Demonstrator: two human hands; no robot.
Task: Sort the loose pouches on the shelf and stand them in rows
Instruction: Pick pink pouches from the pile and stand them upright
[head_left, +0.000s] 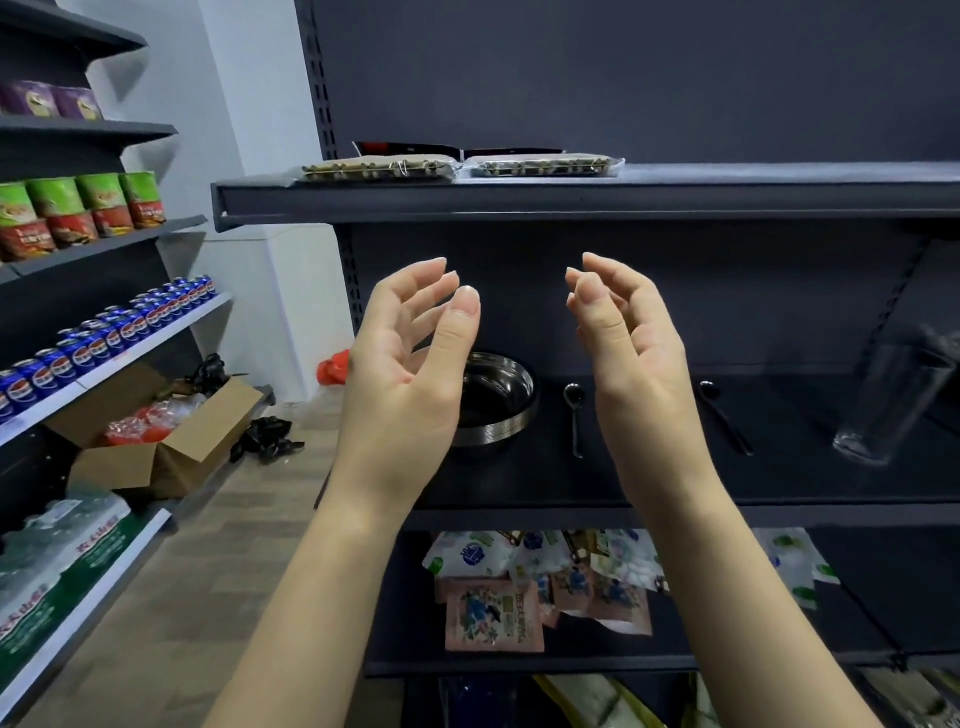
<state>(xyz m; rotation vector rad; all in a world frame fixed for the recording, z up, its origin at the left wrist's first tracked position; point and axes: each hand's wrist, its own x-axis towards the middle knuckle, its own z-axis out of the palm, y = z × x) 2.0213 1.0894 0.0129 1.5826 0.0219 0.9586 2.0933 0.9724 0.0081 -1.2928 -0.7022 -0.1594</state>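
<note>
Loose pouches lie in a jumble on the lower dark shelf (519, 665): pink pouches (493, 616) in front, white and blue ones (470, 556) behind, more white and green ones (795, 566) to the right. My left hand (410, 358) and my right hand (631, 343) are raised side by side in front of the middle shelf, palms facing each other, fingers curled and apart. Both hold nothing. My forearms hide part of the pouch pile.
The middle shelf holds a metal bowl (498, 400), two spoons (574, 415) and a clear glass (888, 405). Flat packets (379, 169) lie on the upper shelf. At left stand shelves of cans (104, 338) and cup noodles (78, 213), with an open cardboard box (171, 447) on the floor.
</note>
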